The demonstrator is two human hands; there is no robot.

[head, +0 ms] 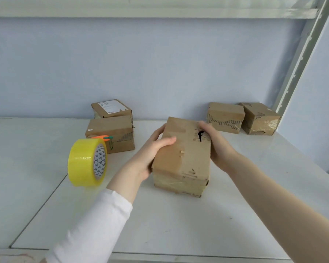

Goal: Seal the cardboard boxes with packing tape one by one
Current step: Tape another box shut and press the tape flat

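Head view: a person's two bare hands met on one box at the middle of a white table (179, 224).
Box in hand: worn brown cardboard box (182, 158), upright, old clear tape across its near face and a dark torn hole in its top near the right edge.
Left hand (152, 149): clasped the box's left side, thumb laid over the top, fingers wrapped round the side.
Right hand (217, 143): clasped the box's right side, fingers curled over the top beside the hole.
Box seating: base at the table surface; whether it was lifted clear could not be told.
Tape: roll of yellow packing tape (84, 162), standing on edge on the table, left of the left forearm and apart from it.
Small tool: orange-and-green item (103, 138), just behind the top of the roll, against the lower stacked box; its kind could not be told.
Left rear: two brown boxes stacked, labelled upper box (111, 109) on lower stacked box (110, 133).
Right rear: torn brown box (225, 117) and taped brown box (259, 118), side by side near the wall.
Sleeve: white long sleeve (95, 224) on the left arm; right forearm bare.
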